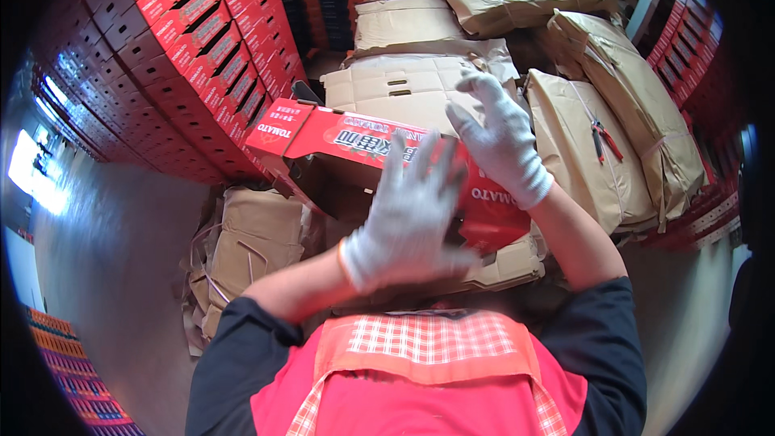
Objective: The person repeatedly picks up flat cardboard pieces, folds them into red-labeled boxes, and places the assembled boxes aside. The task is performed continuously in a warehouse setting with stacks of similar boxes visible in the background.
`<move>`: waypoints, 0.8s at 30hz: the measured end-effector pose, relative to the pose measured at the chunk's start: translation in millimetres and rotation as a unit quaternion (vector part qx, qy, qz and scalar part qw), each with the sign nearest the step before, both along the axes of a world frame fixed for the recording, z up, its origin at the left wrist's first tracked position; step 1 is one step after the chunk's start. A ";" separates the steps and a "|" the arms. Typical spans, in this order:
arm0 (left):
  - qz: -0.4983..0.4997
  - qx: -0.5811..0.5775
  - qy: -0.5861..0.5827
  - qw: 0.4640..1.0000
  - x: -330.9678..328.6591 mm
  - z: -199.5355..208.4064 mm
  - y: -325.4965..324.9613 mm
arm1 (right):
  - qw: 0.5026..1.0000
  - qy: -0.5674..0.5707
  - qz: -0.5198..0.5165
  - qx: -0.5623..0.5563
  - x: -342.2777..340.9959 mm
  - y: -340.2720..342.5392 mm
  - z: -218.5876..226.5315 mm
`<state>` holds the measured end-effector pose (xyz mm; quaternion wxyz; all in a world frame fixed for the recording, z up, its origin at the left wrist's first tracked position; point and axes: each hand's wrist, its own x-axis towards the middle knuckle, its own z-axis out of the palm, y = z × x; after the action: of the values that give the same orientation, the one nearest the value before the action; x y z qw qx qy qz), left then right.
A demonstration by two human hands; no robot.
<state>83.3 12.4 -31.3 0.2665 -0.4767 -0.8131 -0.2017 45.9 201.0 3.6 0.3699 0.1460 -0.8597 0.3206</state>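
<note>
Through the head view I count two gloved hands, one red carton in front of them, one pair of pliers and four wrapped bundles on the far side and to the right. The carton (343, 141) lies at the middle, its open side toward me, over brown cardboard (500, 269).

My left hand (408, 222) is blurred, its fingers spread wide in front of the carton's opening; I see nothing gripped, and cannot tell whether it touches the carton. My right hand (502, 133) is over the carton's right part, fingers partly curled and apart, with nothing between them; contact there I cannot tell either.

Between them the hands block part of the carton's front and opening. Just beyond lies one flat sheet (404, 85) with two slots. The pliers (607, 143), red and black, lie on the nearest right bundle (577, 153). A tall stack of red cartons (202, 40) closes off the left, and a tied brown pack (258, 230) sits below it.
</note>
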 end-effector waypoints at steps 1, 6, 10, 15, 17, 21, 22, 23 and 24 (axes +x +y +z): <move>0.067 -0.033 0.019 0.997 -20.8 17.9 12.0 | 0.999 -0.048 -0.006 0.020 4.1 5.0 2.1; 0.000 -0.138 -0.113 0.984 -68.0 40.1 32.6 | 0.985 -0.081 -0.065 0.140 27.2 39.1 16.9; -0.042 -0.103 -0.106 0.988 -70.1 31.9 29.3 | 0.974 -0.178 -0.018 0.141 26.5 60.9 28.5; -0.051 -0.077 -0.107 0.990 -69.0 26.7 26.7 | 0.917 -0.130 0.015 0.376 5.3 57.5 27.3; -0.048 -0.052 -0.098 0.993 -66.0 22.2 25.7 | 0.908 -0.084 -0.007 0.410 -4.6 50.5 18.6; -0.033 -0.021 -0.081 0.996 -55.8 10.0 24.1 | 0.908 -0.307 -0.064 0.279 -27.7 39.4 2.5; -0.030 -0.006 -0.066 0.997 -55.2 7.6 23.2 | 0.919 -0.305 -0.047 0.246 -31.1 38.0 2.3; -0.039 0.008 -0.045 0.998 -56.7 6.6 22.6 | 0.916 -0.338 -0.046 0.211 -31.2 35.6 3.3; -0.095 0.077 -0.119 0.985 -59.2 5.2 22.2 | 0.925 -0.276 0.014 0.259 -29.6 33.3 6.1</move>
<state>24.1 34.6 -26.1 0.1830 -0.5026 -0.7720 -0.3434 16.3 234.3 9.7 0.0625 0.1545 -0.9788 0.1190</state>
